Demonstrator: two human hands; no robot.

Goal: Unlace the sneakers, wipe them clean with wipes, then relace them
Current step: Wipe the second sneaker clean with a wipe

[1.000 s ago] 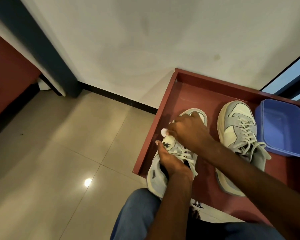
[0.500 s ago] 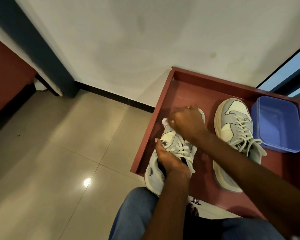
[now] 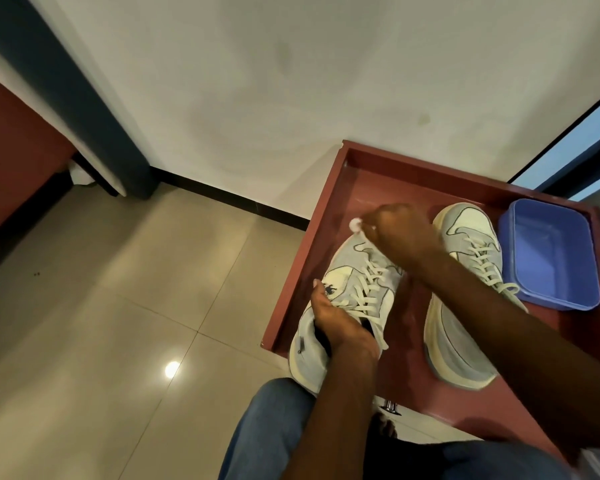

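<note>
Two grey-and-cream sneakers with white laces lie on a red tray (image 3: 329,199). The left sneaker (image 3: 354,271) is tilted, its heel hanging over the tray's near edge. My left hand (image 3: 336,323) grips it at the collar, thumb along its side. My right hand (image 3: 400,233) sits over its toe and pinches a small white wipe (image 3: 355,224), which pokes out to the left. The right sneaker (image 3: 465,299) lies flat beside it, laced, partly crossed by my right forearm.
A blue plastic tub (image 3: 551,254) stands on the tray's right side next to the right sneaker. A white wall rises behind the tray. Beige floor tiles (image 3: 118,306) spread to the left. My jeans-clad knees (image 3: 267,434) are just below the tray.
My right hand with the wipe has slid forward from the lace area to the left sneaker's toe. My left hand keeps its grip on the collar.
</note>
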